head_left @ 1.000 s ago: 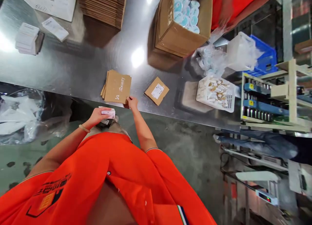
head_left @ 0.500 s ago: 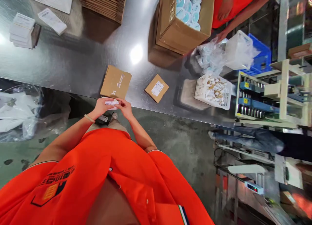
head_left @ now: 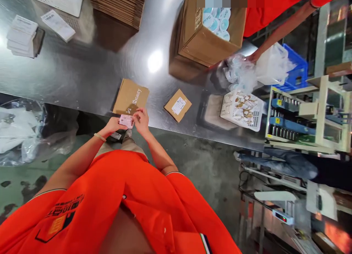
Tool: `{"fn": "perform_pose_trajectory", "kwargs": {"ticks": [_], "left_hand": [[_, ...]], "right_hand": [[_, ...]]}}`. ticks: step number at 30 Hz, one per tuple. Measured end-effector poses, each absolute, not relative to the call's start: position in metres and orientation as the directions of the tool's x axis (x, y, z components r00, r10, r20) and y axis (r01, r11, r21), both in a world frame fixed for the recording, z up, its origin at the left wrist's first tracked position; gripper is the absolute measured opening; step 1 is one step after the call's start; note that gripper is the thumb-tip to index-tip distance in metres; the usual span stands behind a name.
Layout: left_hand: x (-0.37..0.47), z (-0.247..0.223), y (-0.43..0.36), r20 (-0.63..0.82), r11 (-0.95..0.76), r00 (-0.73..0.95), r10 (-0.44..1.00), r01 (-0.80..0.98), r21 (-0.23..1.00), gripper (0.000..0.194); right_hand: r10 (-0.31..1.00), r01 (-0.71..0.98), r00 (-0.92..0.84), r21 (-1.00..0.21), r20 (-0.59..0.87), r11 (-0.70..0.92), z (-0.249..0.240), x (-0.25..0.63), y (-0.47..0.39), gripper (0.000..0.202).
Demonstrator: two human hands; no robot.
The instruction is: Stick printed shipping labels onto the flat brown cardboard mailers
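Note:
A small stack of pale pink printed labels (head_left: 126,121) is held at the table's front edge. My left hand (head_left: 112,125) grips its left side. My right hand (head_left: 141,121) is at its right edge with fingers bent; whether they pinch a label is too small to tell. Just beyond my hands a flat brown box (head_left: 132,96) with white lettering lies on the metal table (head_left: 90,74). To its right is a smaller brown box (head_left: 178,105) bearing a white label.
Stacked cardboard (head_left: 118,4), white paper stacks (head_left: 22,36) and a large carton (head_left: 209,45) of round items stand farther back. At right are a white basket (head_left: 242,109) and a blue crate (head_left: 299,69). Another person's arm (head_left: 283,28) reaches over bagged items.
The labels in my left hand now show more of their face. My right hand has shifted slightly right with its fingers raised. The other person's arm has moved at the bags.

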State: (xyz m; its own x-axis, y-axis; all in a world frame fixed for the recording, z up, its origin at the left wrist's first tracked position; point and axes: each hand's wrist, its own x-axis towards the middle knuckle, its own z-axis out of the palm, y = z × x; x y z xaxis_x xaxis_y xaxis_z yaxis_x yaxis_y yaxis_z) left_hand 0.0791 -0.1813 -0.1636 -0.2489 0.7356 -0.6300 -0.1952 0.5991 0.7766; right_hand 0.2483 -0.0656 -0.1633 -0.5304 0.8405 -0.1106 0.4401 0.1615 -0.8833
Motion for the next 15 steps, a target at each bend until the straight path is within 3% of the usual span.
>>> {"fn": "perform_pose_trajectory", "kwargs": {"ticks": [5,15], "left_hand": [[0.075,-0.182,-0.198,-0.753,0.673,-0.047,0.657,-0.414,0.613,0.067],[0.079,-0.208,-0.193,-0.788,0.677,-0.035,0.615,-0.489,0.550,0.071]], "right_hand": [[0.855,0.565,-0.508,-0.789,-0.102,0.242,-0.177,0.215,0.020,0.015],[0.894,0.792,-0.409,-0.558,-0.184,0.248,-0.191,0.173,0.066,0.005]]}}
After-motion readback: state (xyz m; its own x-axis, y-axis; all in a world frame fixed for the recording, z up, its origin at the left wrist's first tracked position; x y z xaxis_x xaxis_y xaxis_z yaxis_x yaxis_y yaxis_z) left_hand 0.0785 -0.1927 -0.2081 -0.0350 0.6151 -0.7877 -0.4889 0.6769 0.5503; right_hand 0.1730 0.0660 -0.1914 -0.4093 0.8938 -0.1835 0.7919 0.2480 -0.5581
